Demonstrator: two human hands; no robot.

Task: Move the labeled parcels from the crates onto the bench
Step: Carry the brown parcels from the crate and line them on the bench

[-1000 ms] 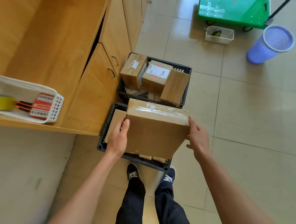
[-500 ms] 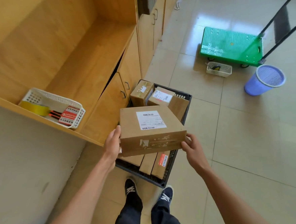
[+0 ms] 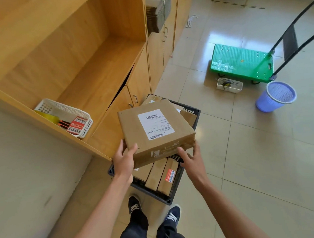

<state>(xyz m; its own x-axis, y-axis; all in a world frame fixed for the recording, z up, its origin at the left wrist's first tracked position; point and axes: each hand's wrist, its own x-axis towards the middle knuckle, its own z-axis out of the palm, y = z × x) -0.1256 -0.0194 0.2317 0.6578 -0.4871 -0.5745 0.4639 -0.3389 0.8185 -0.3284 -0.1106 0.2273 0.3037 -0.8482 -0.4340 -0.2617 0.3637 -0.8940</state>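
A brown cardboard parcel (image 3: pixel 156 132) with a white barcode label on top hangs above the near black crate (image 3: pixel 168 199). My left hand (image 3: pixel 124 161) grips its near left corner, thumb on the front face. My right hand (image 3: pixel 191 159) holds the near right corner, fingers under the lower edge. Several slim parcels (image 3: pixel 161 177) stand in the near crate, one with a red sticker. The far black crate (image 3: pixel 195 112) is mostly hidden behind the held parcel. The wooden bench (image 3: pixel 93 71) lies to the upper left, bare along its middle.
A white mesh basket (image 3: pixel 82 132) with yellow tape, a cutter and red stickers sits on the bench's front edge. On the tiled floor to the right are a green trolley (image 3: pixel 241 62), a small white basket (image 3: pixel 229 85) and a purple bin (image 3: pixel 277 95). My feet stand just behind the near crate.
The parcel has come up out of the near crate and turned label-up. Both hands have shifted to its near corners, and it now sits higher and slightly rotated.
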